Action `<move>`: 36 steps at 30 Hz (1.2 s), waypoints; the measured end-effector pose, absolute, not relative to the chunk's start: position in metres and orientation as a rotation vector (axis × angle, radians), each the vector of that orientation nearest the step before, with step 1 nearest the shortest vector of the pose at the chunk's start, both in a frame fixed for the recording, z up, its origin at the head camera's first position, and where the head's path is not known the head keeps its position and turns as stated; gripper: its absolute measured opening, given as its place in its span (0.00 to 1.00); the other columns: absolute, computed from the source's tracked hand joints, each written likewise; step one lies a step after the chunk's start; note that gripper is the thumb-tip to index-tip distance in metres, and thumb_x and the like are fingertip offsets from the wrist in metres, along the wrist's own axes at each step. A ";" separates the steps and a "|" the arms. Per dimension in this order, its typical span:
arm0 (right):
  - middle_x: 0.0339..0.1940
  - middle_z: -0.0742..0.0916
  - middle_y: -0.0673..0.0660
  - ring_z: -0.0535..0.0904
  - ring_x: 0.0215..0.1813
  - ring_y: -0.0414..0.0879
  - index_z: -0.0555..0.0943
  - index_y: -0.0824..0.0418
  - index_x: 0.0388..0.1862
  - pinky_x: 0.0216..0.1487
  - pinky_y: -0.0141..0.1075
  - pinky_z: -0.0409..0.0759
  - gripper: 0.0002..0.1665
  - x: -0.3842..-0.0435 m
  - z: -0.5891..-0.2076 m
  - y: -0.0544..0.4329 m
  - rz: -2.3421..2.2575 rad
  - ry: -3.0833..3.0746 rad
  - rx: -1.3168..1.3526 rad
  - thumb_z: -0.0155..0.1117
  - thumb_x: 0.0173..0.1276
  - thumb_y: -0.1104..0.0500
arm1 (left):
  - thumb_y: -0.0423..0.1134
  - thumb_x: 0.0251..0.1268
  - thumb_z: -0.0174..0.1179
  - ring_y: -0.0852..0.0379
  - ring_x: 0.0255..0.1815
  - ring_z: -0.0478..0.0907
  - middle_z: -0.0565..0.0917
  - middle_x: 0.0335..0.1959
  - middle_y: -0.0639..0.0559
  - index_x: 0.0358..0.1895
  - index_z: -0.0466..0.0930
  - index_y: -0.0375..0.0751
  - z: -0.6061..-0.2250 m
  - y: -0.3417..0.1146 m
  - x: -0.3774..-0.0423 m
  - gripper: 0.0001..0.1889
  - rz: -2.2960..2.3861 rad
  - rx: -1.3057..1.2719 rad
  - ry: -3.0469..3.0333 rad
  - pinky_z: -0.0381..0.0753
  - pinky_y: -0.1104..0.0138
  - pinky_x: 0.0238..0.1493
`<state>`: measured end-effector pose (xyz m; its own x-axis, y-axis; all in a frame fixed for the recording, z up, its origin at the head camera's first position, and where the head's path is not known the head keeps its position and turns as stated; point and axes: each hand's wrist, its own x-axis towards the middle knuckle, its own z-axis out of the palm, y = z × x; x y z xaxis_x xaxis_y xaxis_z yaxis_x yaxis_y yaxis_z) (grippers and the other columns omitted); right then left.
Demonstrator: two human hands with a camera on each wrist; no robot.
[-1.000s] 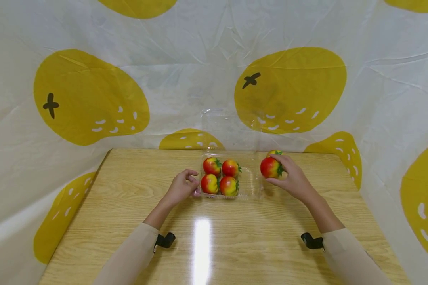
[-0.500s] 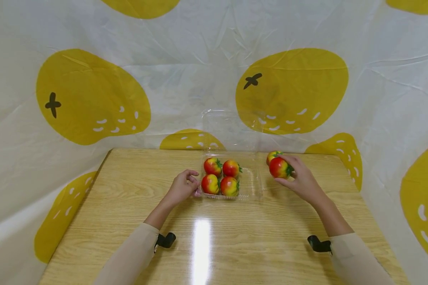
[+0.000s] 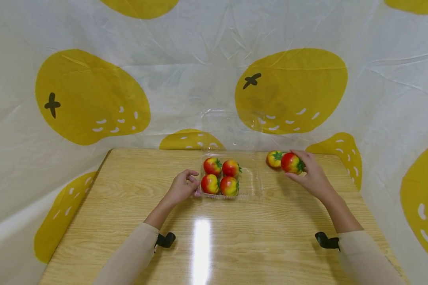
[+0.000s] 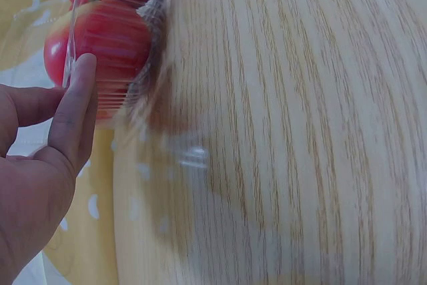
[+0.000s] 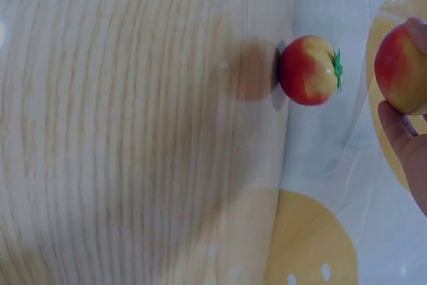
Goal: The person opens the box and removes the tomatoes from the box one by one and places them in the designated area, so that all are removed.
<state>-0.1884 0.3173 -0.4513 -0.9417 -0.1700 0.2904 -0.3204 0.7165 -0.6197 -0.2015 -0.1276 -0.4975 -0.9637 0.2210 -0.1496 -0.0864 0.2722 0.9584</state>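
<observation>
In the head view, my right hand [image 3: 314, 177] holds a red-and-yellow, tomato-like fruit [image 3: 290, 162] with a green leafy top, above the table at the right. Another such fruit [image 3: 273, 158] stands on the table just left of it. My left hand [image 3: 182, 185] is at the left side of a clear plastic box [image 3: 249, 180]; the left wrist view shows its fingertips pinching the box's thin edge [image 4: 70, 65]. Several similar fruits [image 3: 230, 185] fill the box's left and middle, in two rows. In the right wrist view, the held fruit [image 5: 400, 71] is partly cut off.
The box's transparent lid [image 3: 232, 128] stands raised at the back, near the patterned cloth [image 3: 185, 95] that walls the table on the back and sides. A wooden table top [image 3: 249, 237] spreads in front of the box.
My right hand has moved to the right with its fruit, away from the box, uncovering the fruit standing behind. My left hand has stayed at the box's edge.
</observation>
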 end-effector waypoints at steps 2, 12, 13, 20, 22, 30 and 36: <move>0.68 0.70 0.72 0.72 0.62 0.67 0.66 0.58 0.79 0.53 0.68 0.81 0.48 -0.190 -0.451 0.321 1.034 -2.705 0.388 0.78 0.63 0.64 | 0.25 0.71 0.61 0.56 0.25 0.86 0.78 0.37 0.41 0.63 0.72 0.25 -0.498 -0.127 -0.201 0.19 1.749 0.131 2.296 0.90 0.55 0.31; 0.72 0.69 0.75 0.69 0.66 0.69 0.59 0.68 0.78 0.62 0.67 0.72 0.50 -0.198 -0.452 0.340 1.105 -2.723 0.198 0.77 0.65 0.61 | 0.25 0.72 0.60 0.55 0.26 0.86 0.78 0.38 0.41 0.64 0.72 0.25 -0.497 -0.127 -0.201 0.20 1.757 0.112 2.274 0.91 0.55 0.33; 0.72 0.69 0.76 0.69 0.66 0.69 0.58 0.68 0.78 0.62 0.67 0.72 0.50 -0.199 -0.452 0.341 1.113 -2.732 0.174 0.77 0.65 0.60 | 0.25 0.72 0.60 0.55 0.26 0.86 0.78 0.38 0.41 0.64 0.72 0.25 -0.497 -0.127 -0.201 0.20 1.757 0.112 2.274 0.91 0.55 0.33; 0.71 0.69 0.78 0.69 0.65 0.72 0.57 0.70 0.78 0.62 0.70 0.70 0.50 -0.202 -0.458 0.350 1.094 -2.752 0.116 0.76 0.67 0.57 | 0.24 0.72 0.60 0.55 0.26 0.86 0.79 0.38 0.41 0.64 0.71 0.24 -0.496 -0.126 -0.200 0.20 1.765 0.119 2.263 0.91 0.55 0.34; 0.71 0.69 0.78 0.68 0.65 0.73 0.58 0.70 0.78 0.62 0.70 0.70 0.49 -0.204 -0.460 0.352 1.080 -2.751 0.116 0.75 0.67 0.58 | 0.25 0.71 0.61 0.56 0.27 0.86 0.79 0.38 0.41 0.64 0.72 0.24 -0.496 -0.127 -0.200 0.20 1.747 0.131 2.294 0.91 0.57 0.33; 0.68 0.69 0.80 0.66 0.65 0.74 0.61 0.72 0.76 0.63 0.71 0.68 0.46 -0.217 -0.470 0.356 0.996 -2.746 0.125 0.75 0.66 0.62 | 0.25 0.71 0.61 0.57 0.27 0.86 0.80 0.38 0.40 0.63 0.73 0.25 -0.497 -0.127 -0.201 0.20 1.725 0.156 2.326 0.89 0.63 0.30; 0.66 0.69 0.82 0.65 0.63 0.76 0.63 0.73 0.75 0.61 0.72 0.69 0.44 -0.225 -0.478 0.356 0.961 -2.750 0.091 0.74 0.66 0.63 | 0.25 0.71 0.61 0.57 0.27 0.86 0.80 0.38 0.40 0.63 0.73 0.25 -0.497 -0.126 -0.201 0.20 1.722 0.145 2.331 0.88 0.64 0.29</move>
